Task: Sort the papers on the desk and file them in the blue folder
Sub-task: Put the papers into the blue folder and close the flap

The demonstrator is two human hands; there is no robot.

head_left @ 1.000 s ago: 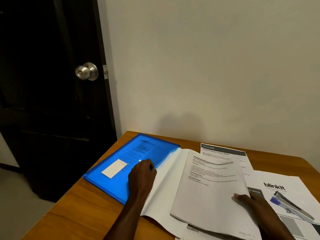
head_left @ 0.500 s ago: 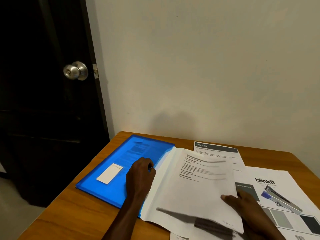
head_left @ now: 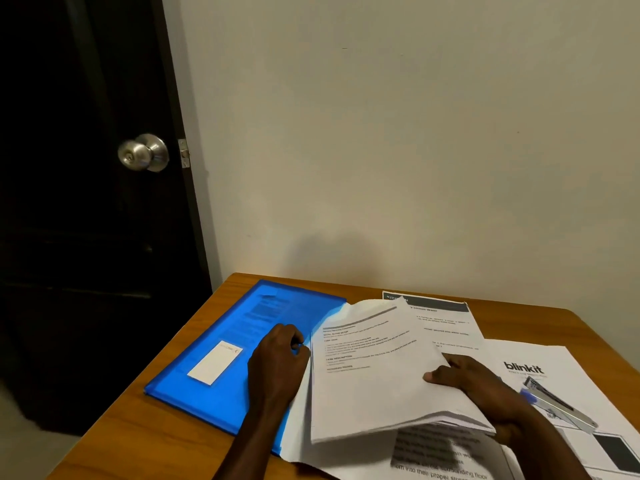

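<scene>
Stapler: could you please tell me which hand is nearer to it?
Right. The right hand grips the paper stack just left of the stapler, wrist beside it; the left hand holds the folder, far left beyond the stack.

Light: dim, warm; door (head_left: 86, 254) almost black.
Shadow: soft patch on wall (head_left: 346, 251) above tabletop (head_left: 145, 434).
Glare: bright spot on doorknob (head_left: 143, 153).
Blur: lowest printed sheet (head_left: 436, 452) smeared; text elsewhere soft.

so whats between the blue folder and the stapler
Head view: the paper stack, lifted, gripped by the right hand; the left hand sits on the blue folder.
</scene>
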